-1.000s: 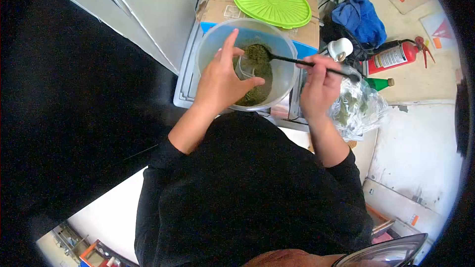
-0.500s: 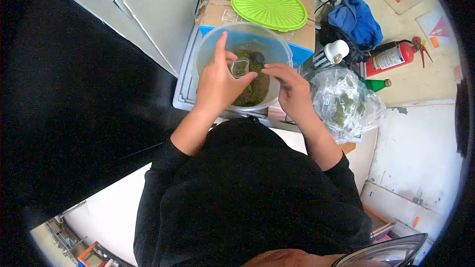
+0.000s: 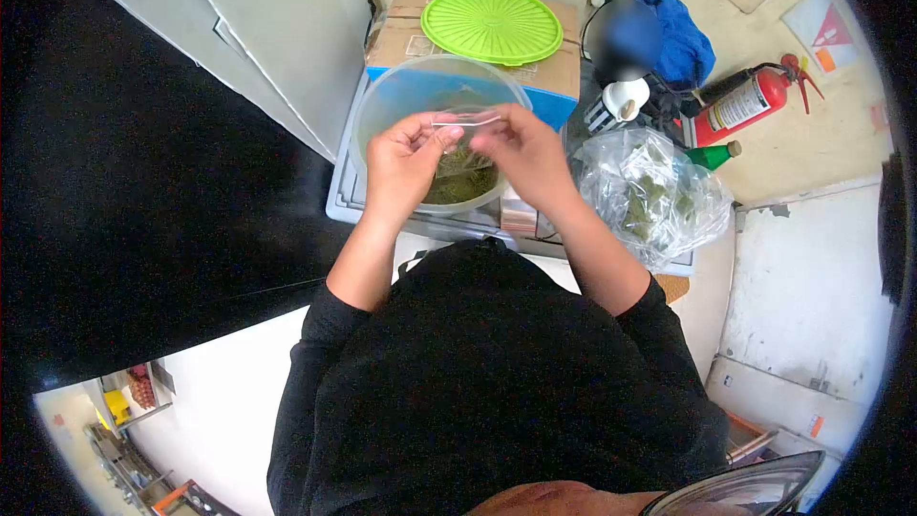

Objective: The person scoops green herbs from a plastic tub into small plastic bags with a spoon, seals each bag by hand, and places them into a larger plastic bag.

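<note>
Above a translucent tub (image 3: 368, 124) a small clear bag (image 3: 466, 122) is pinched between both hands, its white top edge stretched level. My left hand (image 3: 406, 158) grips the bag's left end with thumb and fingers. At the right end, my right hand (image 3: 523, 153) holds the edge, its fingertips slightly blurred. Green-brown dried flakes (image 3: 458, 187) lie in the bottom of the tub, partly hidden by the hands. The black spoon cannot be seen.
Behind the tub, a green lid (image 3: 492, 25) rests on a cardboard box (image 3: 401, 38). To the right are a large clear bag (image 3: 650, 196) of green leaves, a white-topped container (image 3: 626, 96), a green bottle (image 3: 714, 155), a blue cloth (image 3: 683, 38) and a fire extinguisher (image 3: 745, 105).
My right hand has let go of the black spoon and moved left to the small bag. Its opening, earlier round around my left hand's fingers, is now drawn flat between both hands.
</note>
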Demonstrator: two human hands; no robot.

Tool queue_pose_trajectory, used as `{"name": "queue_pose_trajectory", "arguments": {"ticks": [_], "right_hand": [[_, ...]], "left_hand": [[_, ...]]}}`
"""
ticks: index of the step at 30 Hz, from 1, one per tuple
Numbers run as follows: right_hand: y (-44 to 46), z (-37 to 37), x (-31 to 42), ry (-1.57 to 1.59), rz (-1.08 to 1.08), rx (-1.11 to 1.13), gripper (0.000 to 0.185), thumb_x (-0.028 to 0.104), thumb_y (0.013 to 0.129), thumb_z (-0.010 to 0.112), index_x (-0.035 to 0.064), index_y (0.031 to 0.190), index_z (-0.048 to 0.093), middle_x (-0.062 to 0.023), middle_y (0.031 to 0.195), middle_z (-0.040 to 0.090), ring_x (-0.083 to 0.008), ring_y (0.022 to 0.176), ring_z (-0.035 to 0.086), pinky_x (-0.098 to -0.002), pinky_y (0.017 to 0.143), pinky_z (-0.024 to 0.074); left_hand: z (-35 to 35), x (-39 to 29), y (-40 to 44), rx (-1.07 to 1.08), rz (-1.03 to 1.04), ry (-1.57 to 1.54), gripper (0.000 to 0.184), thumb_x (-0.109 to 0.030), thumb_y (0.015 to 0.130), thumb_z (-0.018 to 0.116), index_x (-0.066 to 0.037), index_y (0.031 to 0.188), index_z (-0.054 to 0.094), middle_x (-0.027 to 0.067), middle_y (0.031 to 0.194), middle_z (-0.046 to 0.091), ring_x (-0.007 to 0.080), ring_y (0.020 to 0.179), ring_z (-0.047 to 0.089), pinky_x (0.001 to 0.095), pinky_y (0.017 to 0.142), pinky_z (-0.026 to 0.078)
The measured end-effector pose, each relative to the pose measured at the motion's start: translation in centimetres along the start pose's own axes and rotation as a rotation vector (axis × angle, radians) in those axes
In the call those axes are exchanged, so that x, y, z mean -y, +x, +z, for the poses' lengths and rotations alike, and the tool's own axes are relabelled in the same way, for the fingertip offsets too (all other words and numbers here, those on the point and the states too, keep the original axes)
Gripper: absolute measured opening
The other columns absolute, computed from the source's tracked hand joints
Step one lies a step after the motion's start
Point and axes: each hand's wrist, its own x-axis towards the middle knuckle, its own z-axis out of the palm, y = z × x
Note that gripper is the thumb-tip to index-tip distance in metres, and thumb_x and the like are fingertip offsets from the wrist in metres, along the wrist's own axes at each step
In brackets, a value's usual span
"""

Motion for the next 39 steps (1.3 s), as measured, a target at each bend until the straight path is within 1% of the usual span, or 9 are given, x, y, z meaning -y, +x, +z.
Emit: {"name": "queue_pose_trajectory", "arguments": {"ticks": [2,17,24,28,30,32,34,36,39], "right_hand": [[-0.4,-1.1,1.1,0.213,0.112,-0.023,0.013,0.007,0.084,0.07,0.001,0.095,0.066,-0.003,0.088,0.067,-0.0089,0.077,0.06,-0.0227,0.072,0.0481],[-5.2,-6.6,1.9,0.445,0.156,0.002,0.012,0.006,0.085,0.069,0.0011,0.095,0.065,-0.002,0.083,0.066,-0.0055,0.072,0.058,-0.0209,0.065,0.0467],[-7.4,-11.3,1.3,0.242,0.09,-0.094,0.01,0.011,0.083,0.071,0.0011,0.085,0.069,-0.0022,0.078,0.067,-0.0071,0.071,0.059,-0.0227,0.065,0.0474],[-8.4,-14.0,2.0,0.044,0.053,-0.178,0.012,0.009,0.085,0.068,0.0011,0.093,0.07,-0.0027,0.08,0.068,-0.0069,0.072,0.059,-0.0216,0.066,0.0473],[-8.0,-17.5,1.8,0.042,0.108,-0.335,0.014,0.01,0.086,0.067,0.0005,0.097,0.069,-0.0021,0.082,0.068,-0.0069,0.075,0.059,-0.0228,0.07,0.0478],[-7.1,-21.2,1.8,-0.132,0.13,-0.416,0.018,0.011,0.084,0.068,-0.0002,0.097,0.069,-0.0059,0.086,0.07,-0.0139,0.076,0.063,-0.0289,0.072,0.0497],[-6.5,-21.7,1.8,-0.743,-0.087,-0.555,0.021,0.013,0.082,0.068,0.0004,0.099,0.068,-0.0085,0.09,0.069,-0.0213,0.078,0.064,-0.0336,0.074,0.0502],[-6.3,-20.9,1.2,-0.985,-0.294,-0.478,0.025,0.014,0.079,0.068,0.0032,0.101,0.065,-0.0122,0.096,0.068,-0.033,0.086,0.063,-0.0397,0.078,0.0497],[-7.8,-12.9,-1.4,-0.667,-0.071,0.04,0.016,0.013,0.082,0.06,0.0049,0.095,0.065,-0.0137,0.095,0.066,-0.0333,0.091,0.062,-0.0408,0.08,0.049]], "left_hand": [[0.8,-0.1,-0.7,-0.005,0.025,-0.037,0.012,-0.005,0.086,0.068,0.002,0.096,0.067,0.0017,0.081,0.067,0.0048,0.071,0.058,0.019,0.066,0.047],[7.8,0.8,-3.5,0.143,0.108,-0.062,0.005,-0.003,0.089,0.063,0.0,0.093,0.063,0.0018,0.09,0.063,0.0025,0.074,0.056,0.0164,0.063,0.044],[10.8,1.1,-4.2,0.191,0.175,-0.095,0.011,-0.003,0.088,0.064,0.001,0.098,0.064,0.0039,0.09,0.067,0.0079,0.081,0.062,0.021,0.071,0.049],[12.0,0.5,-3.9,0.155,0.26,0.105,0.008,-0.002,0.087,0.065,0.002,0.095,0.067,0.0055,0.088,0.068,0.0143,0.088,0.064,0.0277,0.082,0.049],[12.0,0.1,-3.3,-0.073,0.293,0.092,0.009,-0.006,0.09,0.062,0.001,0.094,0.067,0.0056,0.085,0.068,0.0158,0.089,0.064,0.0292,0.086,0.048],[10.4,0.2,-3.2,-0.187,0.311,0.141,0.014,-0.011,0.094,0.058,0.0,0.095,0.066,0.0053,0.081,0.067,0.0161,0.089,0.064,0.0297,0.088,0.047],[6.7,0.2,-3.7,-0.171,0.309,0.254,0.019,-0.016,0.097,0.053,0.0,0.098,0.064,0.0046,0.075,0.065,0.0151,0.086,0.064,0.029,0.089,0.047],[5.3,0.2,-3.9,-0.211,0.245,0.099,0.022,-0.019,0.098,0.05,-0.001,0.099,0.063,0.0033,0.068,0.062,0.0148,0.083,0.063,0.029,0.089,0.047],[5.5,0.1,-4.0,-0.361,0.251,0.072,0.025,-0.022,0.098,0.051,0.0,0.095,0.061,0.0062,0.081,0.06,0.0148,0.092,0.06,0.0313,0.094,0.046]]}}
